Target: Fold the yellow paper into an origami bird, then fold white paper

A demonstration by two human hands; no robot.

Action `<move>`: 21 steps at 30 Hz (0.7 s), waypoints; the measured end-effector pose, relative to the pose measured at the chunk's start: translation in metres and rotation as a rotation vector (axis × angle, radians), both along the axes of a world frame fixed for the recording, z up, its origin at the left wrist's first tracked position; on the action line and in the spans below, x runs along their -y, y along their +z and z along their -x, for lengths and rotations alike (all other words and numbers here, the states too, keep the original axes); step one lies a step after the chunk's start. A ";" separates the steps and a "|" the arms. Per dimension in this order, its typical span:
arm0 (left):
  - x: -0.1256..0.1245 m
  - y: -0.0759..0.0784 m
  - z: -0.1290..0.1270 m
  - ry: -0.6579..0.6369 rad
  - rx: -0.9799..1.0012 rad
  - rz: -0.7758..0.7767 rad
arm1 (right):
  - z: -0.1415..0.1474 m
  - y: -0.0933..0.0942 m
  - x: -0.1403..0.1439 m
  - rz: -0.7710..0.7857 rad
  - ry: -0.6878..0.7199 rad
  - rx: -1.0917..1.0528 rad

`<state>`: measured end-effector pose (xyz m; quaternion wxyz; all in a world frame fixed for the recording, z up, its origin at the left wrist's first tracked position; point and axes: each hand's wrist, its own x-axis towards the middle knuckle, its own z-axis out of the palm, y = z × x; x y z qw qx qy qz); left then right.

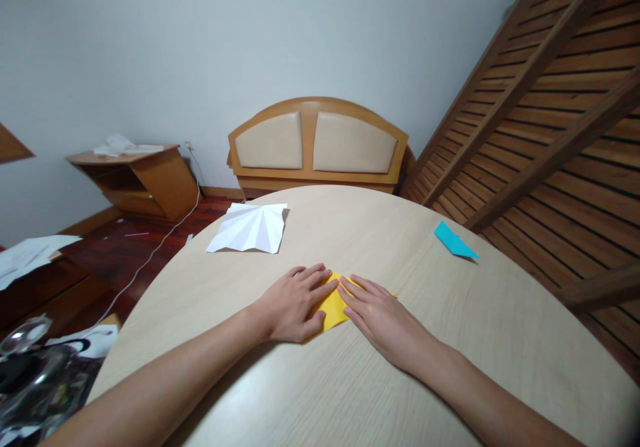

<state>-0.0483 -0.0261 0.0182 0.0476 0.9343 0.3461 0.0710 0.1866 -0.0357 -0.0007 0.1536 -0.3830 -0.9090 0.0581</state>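
A pale grey wall (200, 47) fills the background. Leaning against it on the right is a large slatted wooden bed frame (550, 120), tilted on a slant. At the foot of the wall stands a wooden headboard (317, 144) with two beige padded panels. To the left of it is a small wooden side cabinet (145, 177) with crumpled white paper on top, and a white cable (150, 254) trails over the dark red floor (125, 254).

In the foreground, a round light-wood table (350, 380) takes up most of the lower view. Two bare forearms reach across it from the bottom edge.

The left hand (295, 304) lies flat, palm down, with its fingers (315, 280) stretched out and close together, pressing on the left part of a folded yellow paper (333, 310). The right hand (380, 317) lies flat in the same way, fingers held together and pointing toward the left hand, covering the right part of the paper. The fingertips of both hands nearly meet over it. The yellow paper sits near the middle of the table, just in front of the person, with only a wedge showing between the hands.

Farther back on the left side of the table rests a white paper (250, 229) creased into a fan-like pattern. Well apart, near the right rim, lies a small folded blue paper (453, 240).
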 end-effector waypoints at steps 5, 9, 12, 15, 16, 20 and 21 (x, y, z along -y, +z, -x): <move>-0.001 0.001 0.001 0.002 -0.008 -0.006 | 0.004 0.000 0.019 0.113 -0.015 0.041; 0.000 0.001 0.001 0.013 -0.048 0.010 | 0.014 0.005 0.034 0.178 -0.110 0.063; 0.001 -0.001 0.002 0.014 -0.040 0.015 | 0.018 0.009 0.034 0.183 -0.172 0.009; 0.001 -0.003 0.003 0.008 -0.033 0.023 | 0.019 0.010 0.029 0.179 -0.214 -0.039; 0.001 -0.004 0.003 0.007 -0.039 0.027 | 0.019 0.010 0.027 0.179 -0.221 -0.044; 0.000 -0.004 0.004 0.003 -0.056 0.031 | 0.023 0.006 0.023 0.186 -0.250 -0.036; -0.001 -0.004 0.004 0.002 -0.057 0.031 | 0.024 0.004 0.024 0.187 -0.258 -0.033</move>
